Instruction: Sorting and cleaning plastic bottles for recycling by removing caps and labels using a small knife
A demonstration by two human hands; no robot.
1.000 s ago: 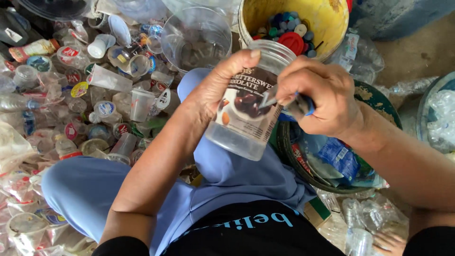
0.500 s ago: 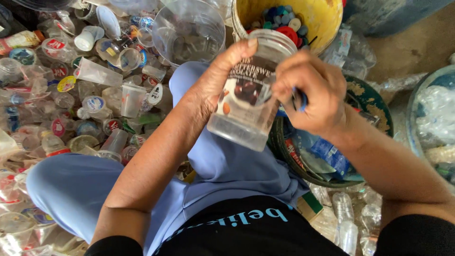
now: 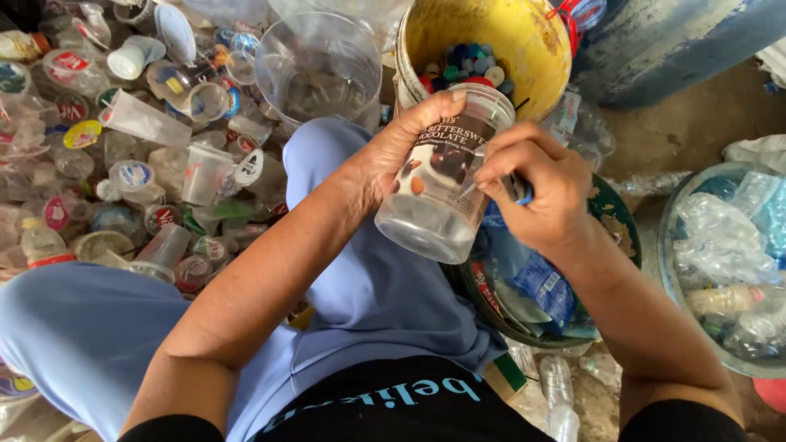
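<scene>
My left hand (image 3: 401,147) grips a clear plastic jar (image 3: 438,209) with a dark printed label, holding it tilted above my lap. My right hand (image 3: 544,184) is closed around a small blue-handled blade (image 3: 517,188), whose metal tip rests against the jar's label. The jar has no lid and looks empty. Both hands hover over my light blue trousers (image 3: 368,295), just in front of a yellow bucket (image 3: 524,41).
The yellow bucket holds several coloured bottle caps (image 3: 467,69). A pile of clear plastic cups and bottles (image 3: 123,139) lies at the left. A large clear tub (image 3: 323,65) stands behind. A dark basin (image 3: 610,221) with scraps is at the right, and a basket of crushed bottles (image 3: 729,262) sits farther right.
The jar and both hands have shifted slightly, and the blade tip has moved along the label. The camera view has drifted a little.
</scene>
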